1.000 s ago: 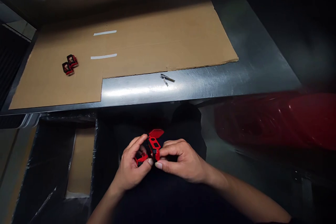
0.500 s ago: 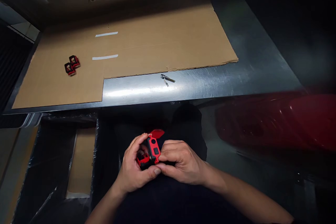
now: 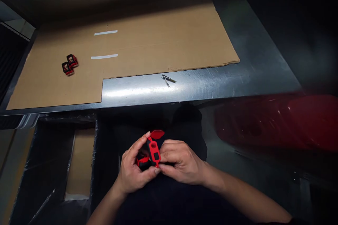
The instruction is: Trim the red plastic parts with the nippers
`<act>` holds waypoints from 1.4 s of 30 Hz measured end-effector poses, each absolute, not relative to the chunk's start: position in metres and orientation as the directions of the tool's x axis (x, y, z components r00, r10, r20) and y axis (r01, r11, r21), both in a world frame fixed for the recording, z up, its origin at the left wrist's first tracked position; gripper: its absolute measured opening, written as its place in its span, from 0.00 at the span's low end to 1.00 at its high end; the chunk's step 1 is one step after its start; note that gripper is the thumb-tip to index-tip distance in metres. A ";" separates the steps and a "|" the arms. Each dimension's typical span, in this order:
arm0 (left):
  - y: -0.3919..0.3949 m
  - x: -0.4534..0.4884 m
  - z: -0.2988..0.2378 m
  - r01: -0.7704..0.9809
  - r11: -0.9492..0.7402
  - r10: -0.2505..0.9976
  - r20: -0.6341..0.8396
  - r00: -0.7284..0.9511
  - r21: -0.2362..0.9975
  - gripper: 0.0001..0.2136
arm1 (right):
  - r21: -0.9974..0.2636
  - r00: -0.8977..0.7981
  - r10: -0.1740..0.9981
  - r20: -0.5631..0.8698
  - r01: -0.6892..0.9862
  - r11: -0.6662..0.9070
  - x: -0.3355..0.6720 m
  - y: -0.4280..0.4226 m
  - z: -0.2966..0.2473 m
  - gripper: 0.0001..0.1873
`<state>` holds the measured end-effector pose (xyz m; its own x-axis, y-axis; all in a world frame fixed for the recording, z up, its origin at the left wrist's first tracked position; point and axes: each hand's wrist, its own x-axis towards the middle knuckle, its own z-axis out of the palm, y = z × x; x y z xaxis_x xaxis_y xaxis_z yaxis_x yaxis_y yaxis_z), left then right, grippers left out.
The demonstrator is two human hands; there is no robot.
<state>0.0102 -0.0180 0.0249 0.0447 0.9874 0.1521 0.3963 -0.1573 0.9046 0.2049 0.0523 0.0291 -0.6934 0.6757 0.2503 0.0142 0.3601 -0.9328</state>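
The left hand [image 3: 132, 170] and the right hand [image 3: 182, 161] held a red plastic case [image 3: 153, 152] above the person's dark clothing [image 3: 185, 130], just below the near edge of the bench. Both grips were narrow and closed on it: the left fingers [image 3: 138, 147] curled around its left side and the left thumb [image 3: 153, 171] lay across its lower end, while the right fingers [image 3: 171, 146] pressed against its right side. A red flap [image 3: 157, 134] stood out at the far end of the case, and a smaller red piece [image 3: 143, 160] sat within the left hand. On the steel bench [image 3: 200, 86] lay a cardboard sheet [image 3: 158, 42] with two white strips [image 3: 105, 32], carrying two red and black pieces [image 3: 70, 64] that touched each other. A small metal clip [image 3: 168, 79] lay just beside the cardboard. Below left stood a dark bin [image 3: 52, 161] lined with cardboard.
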 end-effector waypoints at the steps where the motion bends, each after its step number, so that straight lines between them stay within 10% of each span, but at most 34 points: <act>1: -0.018 0.010 0.027 0.433 -0.160 0.987 0.156 0.046 0.887 0.35 | -0.955 -0.700 0.686 0.199 0.018 0.295 0.205 0.052 0.028 0.06; 9: -0.016 0.009 0.043 0.672 -0.303 0.950 0.267 0.160 0.676 0.36 | -0.971 -0.780 0.611 -0.133 -0.020 -0.237 0.208 0.053 0.019 0.10; 23: -0.013 0.007 0.032 0.709 -0.479 0.849 0.477 0.225 0.518 0.40 | -0.979 -0.720 0.691 -0.064 -0.089 -0.184 0.209 0.059 0.027 0.10; 33: -0.018 0.008 0.013 0.689 -0.571 0.776 0.567 0.275 0.447 0.46 | -0.990 -0.551 0.825 0.130 -0.031 0.136 0.209 0.051 0.044 0.21; 42: -0.016 0.007 0.005 0.650 -0.572 0.778 0.583 0.234 0.501 0.47 | -0.981 -0.637 0.770 0.035 -0.170 -0.096 0.209 0.053 0.035 0.14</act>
<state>0.0068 -0.0162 0.0046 0.2345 0.7777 0.5833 0.6500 -0.5716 0.5008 0.2089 0.0533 0.0345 -0.6369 0.7701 0.0348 -0.1697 -0.0961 -0.9808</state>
